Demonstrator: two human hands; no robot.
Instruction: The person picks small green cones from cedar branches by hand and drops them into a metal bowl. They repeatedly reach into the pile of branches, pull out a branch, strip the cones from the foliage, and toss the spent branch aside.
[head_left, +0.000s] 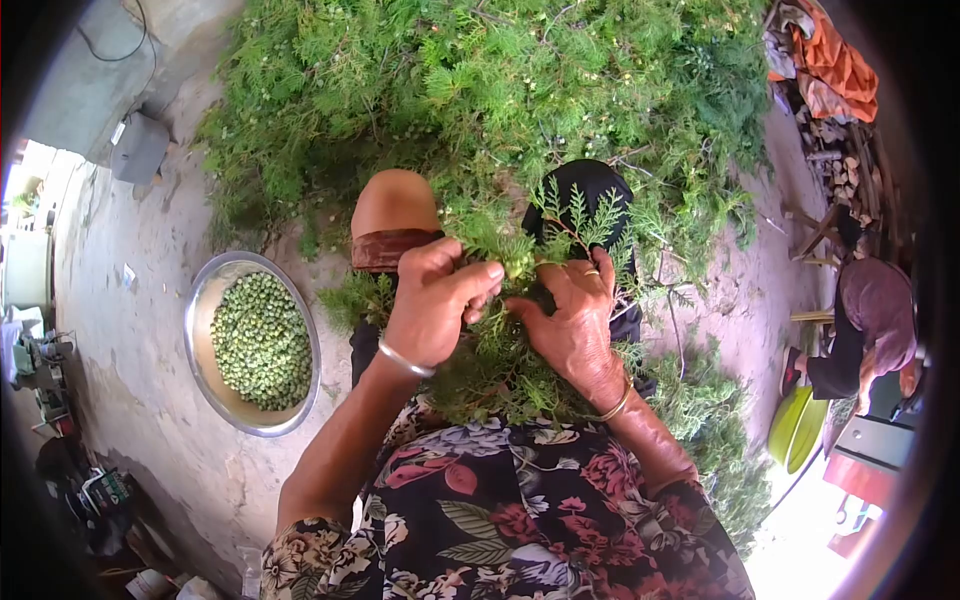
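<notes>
My left hand, a metal bangle on its wrist, pinches a small green berry on a feathery green sprig held over my lap. The sprig's stem is gripped by my right hand, which wears a ring and a bangle. More cut sprigs lie heaped on my lap. To my left, on the ground, stands a metal bowl holding many picked green berries.
A big pile of green branches covers the ground ahead. Another person sits at the right beside a green basin. An orange cloth and stacked wood lie at the upper right. Clutter lines the left edge.
</notes>
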